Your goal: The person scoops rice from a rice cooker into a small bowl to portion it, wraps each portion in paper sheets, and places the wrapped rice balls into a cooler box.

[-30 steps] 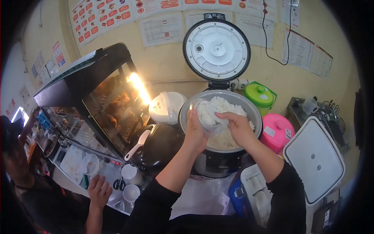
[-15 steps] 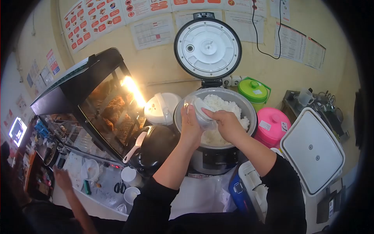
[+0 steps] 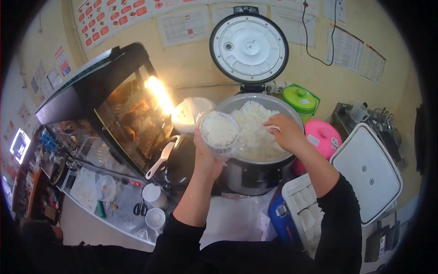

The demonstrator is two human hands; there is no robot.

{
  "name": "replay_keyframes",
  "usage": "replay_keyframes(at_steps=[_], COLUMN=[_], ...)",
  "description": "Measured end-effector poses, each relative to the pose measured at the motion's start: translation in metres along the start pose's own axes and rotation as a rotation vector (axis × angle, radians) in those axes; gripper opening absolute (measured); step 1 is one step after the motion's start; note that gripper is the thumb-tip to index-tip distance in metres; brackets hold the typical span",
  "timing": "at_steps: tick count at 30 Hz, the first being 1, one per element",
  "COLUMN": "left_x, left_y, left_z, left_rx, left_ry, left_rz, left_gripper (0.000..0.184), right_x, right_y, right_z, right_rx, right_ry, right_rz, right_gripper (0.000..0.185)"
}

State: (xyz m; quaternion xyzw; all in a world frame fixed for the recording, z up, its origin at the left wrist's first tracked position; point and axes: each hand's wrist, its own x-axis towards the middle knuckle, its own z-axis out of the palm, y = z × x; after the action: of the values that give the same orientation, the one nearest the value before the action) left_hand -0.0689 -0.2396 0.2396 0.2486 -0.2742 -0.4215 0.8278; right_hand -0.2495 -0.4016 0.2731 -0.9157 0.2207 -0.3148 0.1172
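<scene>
Gripping a clear bowl (image 3: 219, 130) of white rice in the left hand (image 3: 208, 157), mouth up, with loose thin plastic about the sides, by the left rim of the rice cooker (image 3: 242, 176). Over the right part of the cooker, the right hand (image 3: 288, 135), fingers half curled toward the rice heap (image 3: 255, 121); cannot tell whether pinching anything. By the look of it, midway through portioning rice: bowl close to full, plenty of rice in the cooker. Next, probably calling for a level bowl, a firm but gentle hold on slippery film, and a check of the fill. Most open room straight up from the cooker's mouth, with the raised lid (image 3: 250, 48) as a barrier on the far side. Tighter on the left: a white container (image 3: 198, 109) just beyond the bowl, a black domed vessel (image 3: 180, 164) beside the left forearm, a pale paddle (image 3: 159, 162) against it, and the lit cabinet (image 3: 86, 89) farther left. On the right, a pink jar (image 3: 323, 126) close by the right forearm, a green jar (image 3: 296, 95) farther off; nearer, an open cooler (image 3: 282, 219), worth clearing with the elbow.
</scene>
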Motion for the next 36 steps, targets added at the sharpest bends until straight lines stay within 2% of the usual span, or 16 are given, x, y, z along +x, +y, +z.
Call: replay_keyframes(at_steps=[4, 6, 8, 11, 12, 13, 14, 15, 18, 20, 22, 24, 26, 29, 32, 36], left_x=[-0.053, -0.077, -0.099, -0.145, -0.156, -0.165, -0.179, -0.190, -0.218, -0.229, -0.235, -0.241, -0.238, -0.240, -0.257, -0.260], left_y=[0.010, 0.015, 0.014, 0.007, 0.005, 0.001, -0.007, -0.015, -0.043, -0.065, -0.077, -0.080, -0.080, -0.102, -0.116, -0.121], left_z=[-0.003, -0.009, -0.016, -0.052, -0.062, -0.083, -0.099, -0.112, -0.130, -0.159, -0.178, -0.173, -0.151, -0.163, -0.150, -0.139], left_rx=[-0.157, -0.174, -0.123, -0.118, -0.139, -0.194, -0.181, -0.167, -0.141, -0.079, 0.080, 0.296, 0.561, 1.609, 1.952, 1.940], left_ry=[-0.039, -0.031, 0.024, 0.203, 0.286, 0.192, 0.280, 0.360, 0.513, 0.522, 0.477, 0.466, 0.478, -0.087, -0.324, -0.327], left_rz=[-0.107, -0.149, -0.172, -0.299, -0.331, -0.370, -0.416, -0.453, -0.519, -0.545, -0.572, -0.551, -0.445, 0.206, 0.021, 0.075], left_gripper=[0.077, 0.079, 0.080, 0.078, 0.075, 0.069, 0.067, 0.065, 0.063, 0.066, 0.063, 0.056, 0.044, 0.056, 0.068, 0.068], right_x=[-0.050, -0.090, -0.135, -0.199, -0.218, -0.234, -0.252, -0.270, -0.305, -0.317, -0.314, -0.325, -0.346, -0.364, -0.369, -0.371], right_y=[-0.053, -0.080, -0.104, -0.142, -0.146, -0.148, -0.152, -0.154, -0.149, -0.148, -0.149, -0.140, -0.128, -0.118, -0.116, -0.120], right_z=[-0.038, -0.055, -0.071, -0.088, -0.086, -0.085, -0.085, -0.077, -0.037, -0.009, 0.026, 0.081, 0.135, 0.167, 0.161, 0.149], right_rx=[0.337, 0.248, 0.240, 0.533, 0.627, 0.706, 0.782, 0.847, 0.955, 1.192, 1.035, 0.905, 0.661, 0.302, 0.126, 0.047], right_ry=[-0.228, -0.343, -0.484, -0.565, -0.535, -0.495, -0.463, -0.409, -0.364, -0.387, -0.420, -0.433, -0.429, -0.475, -0.521, -0.515], right_rz=[0.219, 0.049, -0.021, 0.181, 0.240, 0.289, 0.340, 0.377, 0.349, 0.707, 0.712, 0.605, 0.344, 0.076, 0.012, -0.005], right_gripper=[0.010, 0.009, 0.012, 0.015, 0.015, 0.015, 0.015, 0.007, 0.010, 0.018, 0.023, 0.026, 0.030, 0.042, 0.053, 0.051])
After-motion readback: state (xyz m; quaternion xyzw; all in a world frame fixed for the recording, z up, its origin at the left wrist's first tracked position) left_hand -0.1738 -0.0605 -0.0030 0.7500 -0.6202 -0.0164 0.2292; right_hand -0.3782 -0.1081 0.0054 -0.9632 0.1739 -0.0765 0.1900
